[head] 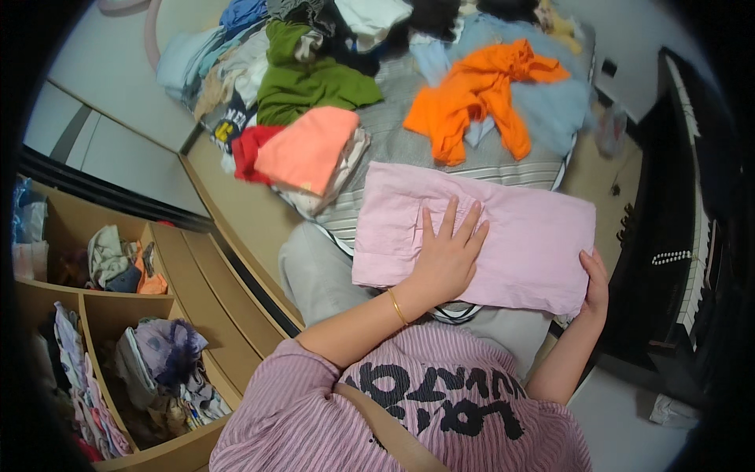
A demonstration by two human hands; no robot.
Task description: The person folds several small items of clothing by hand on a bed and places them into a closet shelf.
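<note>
A folded pink cloth garment (519, 242), with gathered stitching near its left part, lies across my lap at the near edge of the bed. My left hand (445, 259), a gold bangle at its wrist, rests flat on top of the garment with the fingers spread. At the garment's right end, my right hand (596, 286) grips the edge, fingers on the side and part of the hand hidden beneath. Just beyond the left end sits a folded peach garment (309, 150) on a small stack. An orange garment (481, 100) lies crumpled farther back.
The bed's grey striped cover (389, 127) carries a green garment (318, 82), light-blue clothing (548, 112) and other heaped clothes. A wooden drawer unit (127, 298) with clothes in its compartments stands at left. On the right is a black piano (660, 236) with a bead string (671, 258).
</note>
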